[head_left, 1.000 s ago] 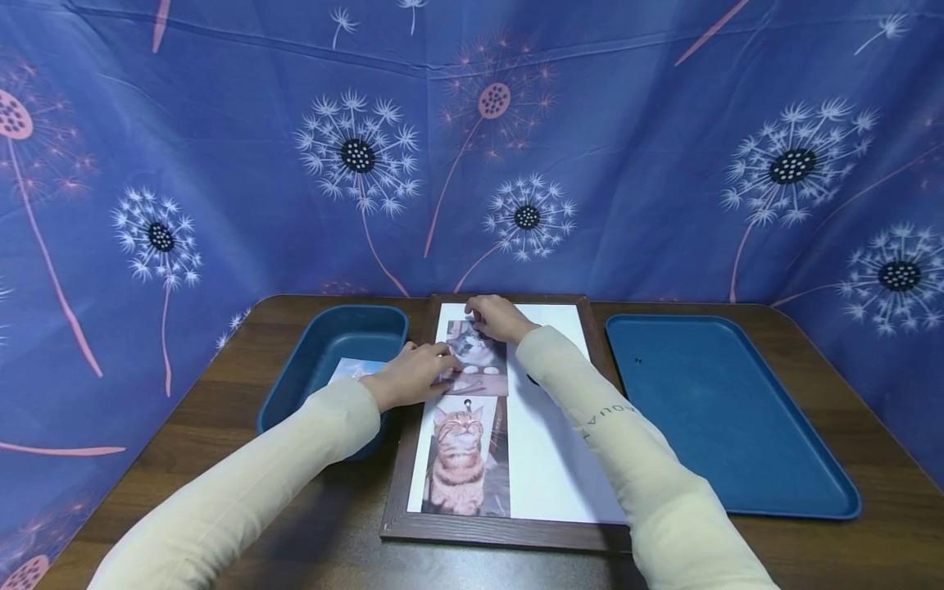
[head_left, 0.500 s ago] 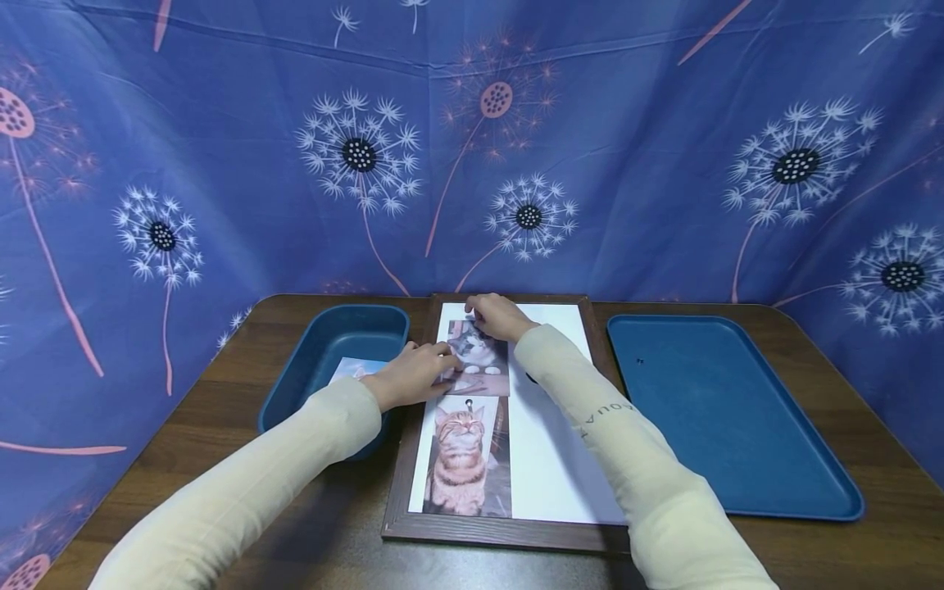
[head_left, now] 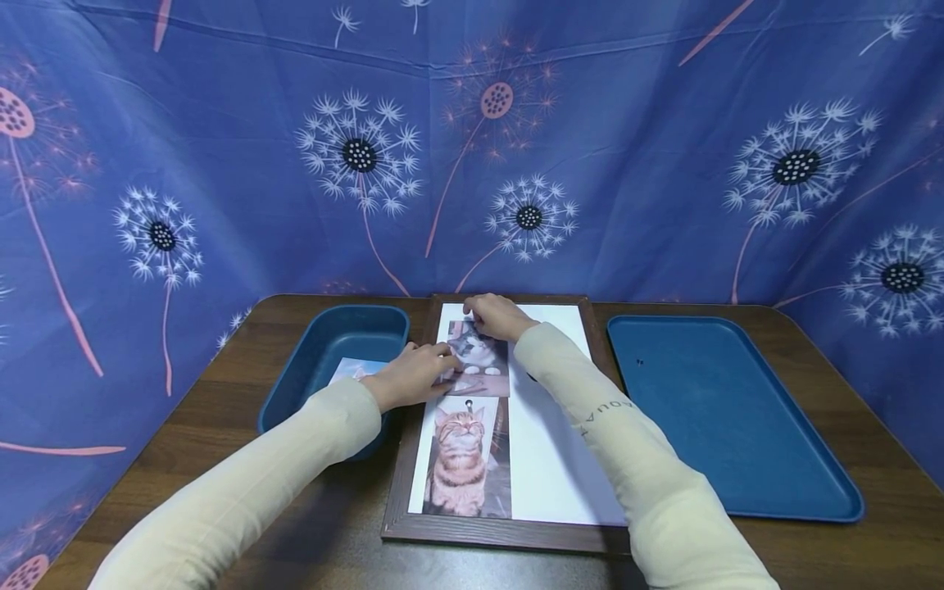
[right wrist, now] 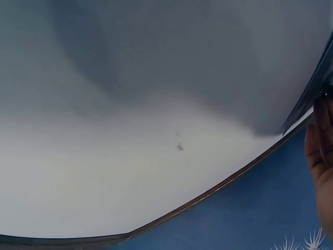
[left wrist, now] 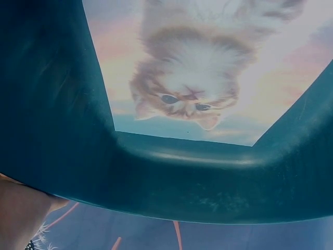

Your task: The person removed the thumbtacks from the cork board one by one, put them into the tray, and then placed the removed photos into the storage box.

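Observation:
A cat photo (head_left: 479, 352) in grey and white lies on the framed white board (head_left: 556, 451). My left hand (head_left: 415, 375) rests on its left edge, fingers reaching over the print. At its top edge, my right hand (head_left: 498, 317) has bent fingers around a small dark pin (right wrist: 327, 95), mostly hidden by the fingertips. Below lies an orange cat photo (head_left: 459, 471), with a small pin (head_left: 468, 405) at its top. The right wrist view shows the right fingers (right wrist: 316, 151) by the dark edge of the photo.
Left of the board stands a deep blue bin (head_left: 295, 373) holding a kitten photo (left wrist: 190, 78). To the right lies a flat blue tray (head_left: 730, 426) with tiny dark pieces (head_left: 639, 361). All sit on a wooden table (head_left: 243, 369) before a blue dandelion cloth (head_left: 627, 164).
Both hands stay at the grey and white cat photo. Only the right hand's fingers shift very slightly at its top edge.

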`<state>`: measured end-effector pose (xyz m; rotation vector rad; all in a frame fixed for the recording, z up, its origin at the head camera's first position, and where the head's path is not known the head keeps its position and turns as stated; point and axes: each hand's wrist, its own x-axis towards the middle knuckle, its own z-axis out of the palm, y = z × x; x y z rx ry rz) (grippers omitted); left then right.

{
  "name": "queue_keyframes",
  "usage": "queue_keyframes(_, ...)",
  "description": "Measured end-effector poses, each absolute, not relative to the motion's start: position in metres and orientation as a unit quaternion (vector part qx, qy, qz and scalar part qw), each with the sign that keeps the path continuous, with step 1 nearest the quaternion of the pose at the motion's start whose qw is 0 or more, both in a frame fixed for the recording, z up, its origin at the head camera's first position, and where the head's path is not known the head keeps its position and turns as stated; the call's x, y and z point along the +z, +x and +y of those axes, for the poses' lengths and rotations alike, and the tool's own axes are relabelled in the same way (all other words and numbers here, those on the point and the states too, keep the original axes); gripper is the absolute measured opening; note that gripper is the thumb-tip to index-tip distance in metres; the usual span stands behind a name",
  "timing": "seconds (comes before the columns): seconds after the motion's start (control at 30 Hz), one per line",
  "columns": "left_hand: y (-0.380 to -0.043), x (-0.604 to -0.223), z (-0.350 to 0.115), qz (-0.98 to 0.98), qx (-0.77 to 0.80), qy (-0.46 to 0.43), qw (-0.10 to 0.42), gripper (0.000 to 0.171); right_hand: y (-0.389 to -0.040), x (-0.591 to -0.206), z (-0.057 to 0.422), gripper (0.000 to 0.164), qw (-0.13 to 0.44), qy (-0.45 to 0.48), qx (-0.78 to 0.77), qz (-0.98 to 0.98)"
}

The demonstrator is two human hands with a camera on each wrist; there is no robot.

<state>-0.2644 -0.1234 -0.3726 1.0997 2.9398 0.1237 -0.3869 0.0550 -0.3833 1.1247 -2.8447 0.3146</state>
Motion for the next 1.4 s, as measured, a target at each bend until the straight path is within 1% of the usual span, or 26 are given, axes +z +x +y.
queue_keyframes(0.4, -0.2665, -0.3759, -0.1241, 0.936, 0.036, 0.350, -0.004, 0.026, -0.3913, -0.3853, 0.0588, 0.027, 0.046, 0.408, 0.104, -0.906)
queue_keyframes(0.77, -0.2670, -0.3757, -0.1245, 0.936, 0.039, 0.350, -0.005, 0.026, -0.3945, -0.3862, 0.0555, 0.028, 0.039, 0.405, 0.069, -0.911)
queue_keyframes(1.17, -0.2654, -0.3736, -0.1241, 0.933, 0.048, 0.357, -0.007, 0.026, -0.3955, -0.3884, 0.0556, 0.021, 0.054, 0.410, 0.074, -0.907)
queue_keyframes(1.4, -0.2657, -0.3739, -0.1240, 0.931, 0.045, 0.362, -0.010, 0.025, -0.3924, -0.3864, 0.0558, 0.020, 0.055, 0.404, 0.077, -0.910)
